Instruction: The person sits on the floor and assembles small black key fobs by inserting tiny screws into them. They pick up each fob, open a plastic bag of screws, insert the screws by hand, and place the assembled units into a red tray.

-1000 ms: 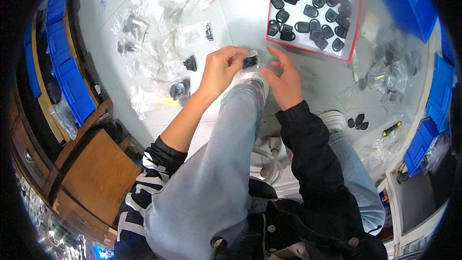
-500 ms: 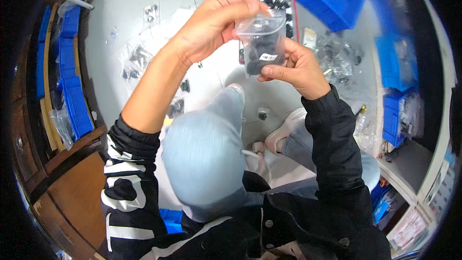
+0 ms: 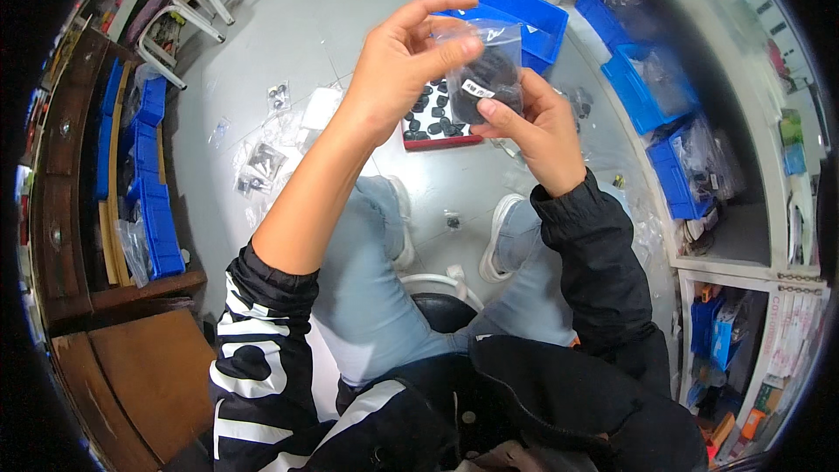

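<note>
A clear zip bag (image 3: 496,65) filled with black parts hangs in front of me, a small white label on its face. With the thumb across its upper left part, my left hand (image 3: 406,61) is closed on the bag; the index finger reaches out above it. My right hand (image 3: 546,127) pinches the lower right side, thumb in front and fingers behind. Below the bag, a shallow red-edged box (image 3: 446,145) holds several small black pieces on a white bottom. The bag and hands hide part of this box.
Behind my hands stands a blue bin (image 3: 546,26). Small bagged parts (image 3: 260,166) lie on the floor at left, and another small bag (image 3: 452,220) lies between my feet. Blue bins (image 3: 642,87) line the right shelf, more bins (image 3: 149,192) the left. A stool (image 3: 166,26) is at far left.
The view has shifted, with the stool now showing. My left thumb has come down over the bag's front, and the bag leans differently. My left knee has moved lower and left in view.
</note>
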`<state>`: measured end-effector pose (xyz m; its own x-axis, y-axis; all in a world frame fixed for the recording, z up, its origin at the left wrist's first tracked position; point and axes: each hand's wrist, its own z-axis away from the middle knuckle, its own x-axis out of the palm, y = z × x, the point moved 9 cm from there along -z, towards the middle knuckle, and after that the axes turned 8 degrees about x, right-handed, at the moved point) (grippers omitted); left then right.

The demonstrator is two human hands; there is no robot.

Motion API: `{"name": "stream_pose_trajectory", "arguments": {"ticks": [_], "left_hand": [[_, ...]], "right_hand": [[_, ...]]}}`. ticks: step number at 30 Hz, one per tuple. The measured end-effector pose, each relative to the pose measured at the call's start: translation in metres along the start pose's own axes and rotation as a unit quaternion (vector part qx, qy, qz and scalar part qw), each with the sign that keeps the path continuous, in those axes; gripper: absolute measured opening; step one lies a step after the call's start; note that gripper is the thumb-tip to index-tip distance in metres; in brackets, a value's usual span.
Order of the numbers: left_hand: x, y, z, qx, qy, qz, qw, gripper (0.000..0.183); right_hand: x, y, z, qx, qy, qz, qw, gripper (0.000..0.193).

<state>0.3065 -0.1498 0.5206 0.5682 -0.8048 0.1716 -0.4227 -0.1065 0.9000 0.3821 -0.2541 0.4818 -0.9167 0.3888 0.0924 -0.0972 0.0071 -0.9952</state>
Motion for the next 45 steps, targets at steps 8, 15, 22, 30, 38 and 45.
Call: {"name": "stream_pose_trajectory", "arguments": {"ticks": [8,15,22,30,38,45], "left_hand": [[0.000,-0.042,0.005,0.013,-0.041,-0.201,0.979,0.010],[0.003,-0.077,0.011,0.114,-0.110,-0.266,0.951,0.013],[-0.003,-0.088,0.008,0.085,-0.159,-0.413,0.893,0.010],[-0.126,-0.044,-0.001,0.005,0.057,-0.258,0.965,0.012],[-0.259,-0.069,0.085,-0.218,0.109,-0.404,0.882,0.026],[-0.265,-0.260,0.170,-0.392,0.125,-0.226,0.883,0.016]], "right_hand": [[-0.035,0.028,-0.019,0.012,0.042,0.057,0.997,0.018],[-0.040,0.062,-0.030,0.005,0.054,0.191,0.980,0.015],[-0.027,0.115,-0.038,0.115,0.026,0.174,0.978,0.017],[-0.054,0.240,-0.029,0.203,0.011,0.282,0.937,0.017],[-0.085,0.439,-0.051,0.289,0.040,0.392,0.873,0.024],[-0.080,0.507,-0.073,0.320,0.054,0.449,0.833,0.043]]}}
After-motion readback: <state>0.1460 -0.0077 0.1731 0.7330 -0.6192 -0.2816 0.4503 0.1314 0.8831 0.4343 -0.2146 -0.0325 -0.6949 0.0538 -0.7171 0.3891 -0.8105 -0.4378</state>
